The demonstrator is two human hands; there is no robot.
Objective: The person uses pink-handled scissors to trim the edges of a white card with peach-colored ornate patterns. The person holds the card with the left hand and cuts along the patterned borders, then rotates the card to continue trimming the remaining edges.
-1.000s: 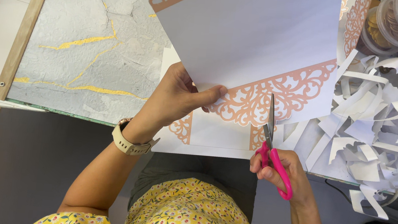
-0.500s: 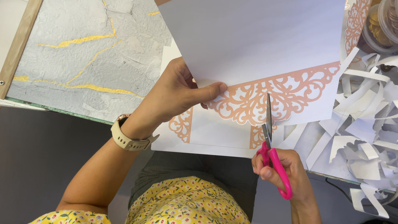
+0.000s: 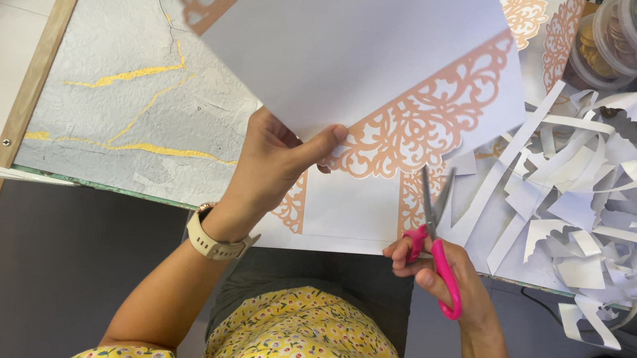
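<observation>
My left hand [image 3: 271, 167] pinches the lower edge of a white paper sheet [image 3: 351, 41] with peach lace-pattern corners, holding it lifted and tilted above the table. My right hand [image 3: 437, 270] grips pink-handled scissors [image 3: 434, 238], blades slightly apart and pointing up, just below and clear of the sheet's patterned corner. A second sheet with peach lace corners [image 3: 347, 211] lies flat on the table under both hands. A beige watch is on my left wrist.
A heap of white paper offcuts [image 3: 592, 196] covers the table at the right. Round clear plastic containers [image 3: 619, 38] stand at the top right. A grey board with yellow streaks and a wooden frame [image 3: 127, 91] lies at the left.
The lifted sheet has swung up and to the right, its patterned corner now away from the scissors. My right hand with the scissors has stayed almost in place.
</observation>
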